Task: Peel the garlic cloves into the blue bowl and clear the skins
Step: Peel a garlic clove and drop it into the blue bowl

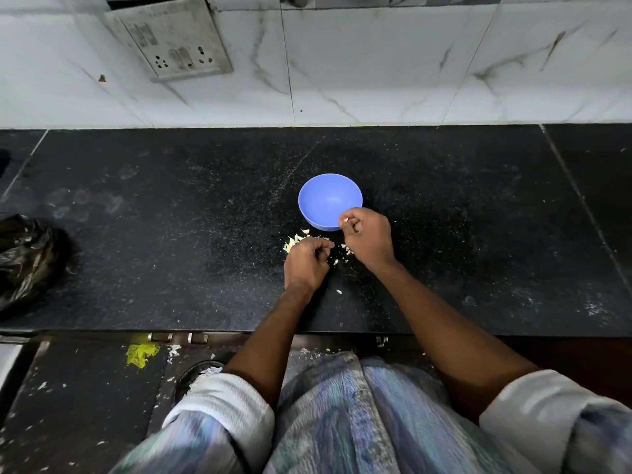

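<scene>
Two bare hands are working on a black desk just in front of a blue bowl (330, 200). Nearest, the left hand (306, 263) is curling its fingers beside garlic skins (294, 241). Farther, the right hand (367, 237) is pinching a pale garlic clove (346, 219) at the bowl's near rim.
</scene>
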Demonstrator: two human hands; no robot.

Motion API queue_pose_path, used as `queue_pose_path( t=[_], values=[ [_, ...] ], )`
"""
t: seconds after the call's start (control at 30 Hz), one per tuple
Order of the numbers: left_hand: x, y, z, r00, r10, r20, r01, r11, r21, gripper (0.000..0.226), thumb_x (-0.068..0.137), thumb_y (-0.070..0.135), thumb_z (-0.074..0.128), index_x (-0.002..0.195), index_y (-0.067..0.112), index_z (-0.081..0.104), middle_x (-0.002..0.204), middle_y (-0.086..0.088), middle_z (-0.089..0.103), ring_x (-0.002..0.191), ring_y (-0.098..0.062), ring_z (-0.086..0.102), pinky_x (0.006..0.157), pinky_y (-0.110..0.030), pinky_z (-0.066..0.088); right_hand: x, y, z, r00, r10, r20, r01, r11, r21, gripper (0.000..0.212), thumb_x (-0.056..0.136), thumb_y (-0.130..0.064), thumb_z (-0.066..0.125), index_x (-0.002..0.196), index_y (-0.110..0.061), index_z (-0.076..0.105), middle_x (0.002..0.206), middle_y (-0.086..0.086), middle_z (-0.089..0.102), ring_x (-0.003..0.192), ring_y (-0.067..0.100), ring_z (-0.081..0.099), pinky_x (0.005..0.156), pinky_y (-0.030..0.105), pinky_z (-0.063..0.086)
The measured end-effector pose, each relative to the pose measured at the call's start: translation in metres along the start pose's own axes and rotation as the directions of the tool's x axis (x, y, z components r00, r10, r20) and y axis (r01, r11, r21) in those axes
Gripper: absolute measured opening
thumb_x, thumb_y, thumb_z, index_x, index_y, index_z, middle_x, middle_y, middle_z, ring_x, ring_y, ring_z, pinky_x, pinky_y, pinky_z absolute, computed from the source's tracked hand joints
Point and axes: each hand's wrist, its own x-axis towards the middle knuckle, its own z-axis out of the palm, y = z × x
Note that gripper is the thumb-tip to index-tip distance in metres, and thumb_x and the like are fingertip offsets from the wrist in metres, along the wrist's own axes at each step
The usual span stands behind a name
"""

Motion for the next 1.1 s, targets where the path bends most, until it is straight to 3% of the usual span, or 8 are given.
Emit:
queue_pose_path(
  t=[0.13,0.23,0.33,0.43,0.53,0.73,0.9,1.1],
  values=[
    [0.001,0.004,0.000,1.000,0.004,0.004,-0.004,0.999,-0.039,0.029,0.091,0.003,0.066,0.102,0.024,0.082,0.103,0.011,0.080,0.093,-0.007,0.072,0.086,-0.025,0.056,0.024,-0.017,0.005,0.997,0.072,0.016,-0.073,0.997,0.040,0.027,0.090,-0.015,0.069,0.115,-0.020,0.079,0.106,-0.002,0.079,0.093,0.014,0.073,0.092,0.032,0.057],
    [0.001,0.004,0.000,1.000,0.017,0.013,-0.016,0.999,-0.044,0.027,0.092,0.004,0.067,0.103,0.024,0.082,0.103,0.010,0.079,0.093,-0.008,0.072,0.087,-0.027,0.057,0.021,-0.017,0.008,0.991,0.133,0.005,-0.133,0.990,0.037,0.035,0.090,-0.019,0.071,0.124,-0.023,0.075,0.101,0.003,0.079,0.096,0.016,0.072,0.093,0.030,0.055],
    [0.001,0.000,-0.003,1.000,0.010,-0.022,-0.012,0.996,-0.091,0.020,0.095,0.010,0.069,0.103,0.023,0.082,0.103,0.009,0.080,0.094,-0.011,0.073,0.087,-0.031,0.058,0.005,-0.007,0.011,0.988,0.131,-0.082,-0.130,0.991,0.007,0.009,0.091,-0.024,0.068,0.089,-0.017,0.074,0.076,-0.002,0.074,0.075,0.022,0.070,0.073,0.038,0.056],
    [-0.001,-0.002,-0.010,0.995,-0.054,-0.079,0.046,0.993,-0.108,0.022,0.098,0.014,0.065,0.105,0.027,0.081,0.094,0.010,0.079,0.086,-0.013,0.072,0.081,-0.033,0.058,-0.009,0.009,0.018,0.986,0.159,-0.048,-0.161,0.985,-0.055,0.034,0.091,-0.032,0.067,0.065,-0.013,0.054,0.056,-0.002,0.057,0.056,0.024,0.056,0.059,0.043,0.049],
    [0.002,-0.009,-0.014,0.991,-0.100,-0.092,0.088,0.988,-0.129,0.041,0.092,-0.002,0.055,0.106,0.030,0.078,0.086,0.010,0.074,0.081,-0.015,0.070,0.078,-0.036,0.059,-0.011,0.011,0.026,0.986,0.149,0.071,-0.143,0.986,-0.081,0.011,0.089,-0.017,0.067,0.079,-0.016,0.072,0.079,-0.006,0.074,0.073,0.018,0.067,0.071,0.037,0.055],
    [0.002,-0.010,-0.020,0.975,-0.086,-0.203,0.066,0.993,-0.101,0.041,0.088,-0.006,0.058,0.104,0.023,0.081,0.107,0.006,0.074,0.099,-0.012,0.068,0.087,-0.025,0.053,0.000,0.001,0.037,0.983,0.133,0.125,-0.119,0.987,-0.108,0.028,0.087,0.001,0.065,0.109,-0.013,0.076,0.113,0.001,0.072,0.100,0.020,0.069,0.090,0.036,0.056],
    [0.001,-0.023,-0.030,0.934,-0.194,-0.300,0.156,0.977,-0.146,0.035,0.089,-0.004,0.058,0.099,0.020,0.082,0.105,0.001,0.074,0.094,-0.014,0.068,0.089,-0.027,0.052,-0.012,0.002,0.049,0.961,0.068,0.269,0.009,0.961,-0.276,0.028,0.083,-0.002,0.072,0.102,-0.022,0.075,0.109,-0.001,0.066,0.100,0.022,0.067,0.082,0.037,0.056],
    [-0.006,-0.020,-0.030,0.943,-0.183,-0.278,0.156,0.981,-0.116,0.033,0.092,-0.003,0.059,0.098,0.021,0.081,0.107,0.000,0.072,0.096,-0.015,0.068,0.086,-0.023,0.050,-0.014,-0.013,0.064,0.970,0.082,0.228,0.018,0.913,-0.407,0.029,0.089,-0.005,0.067,0.114,-0.018,0.069,0.119,0.005,0.059,0.106,0.030,0.065,0.080,0.040,0.055]
  ],
)
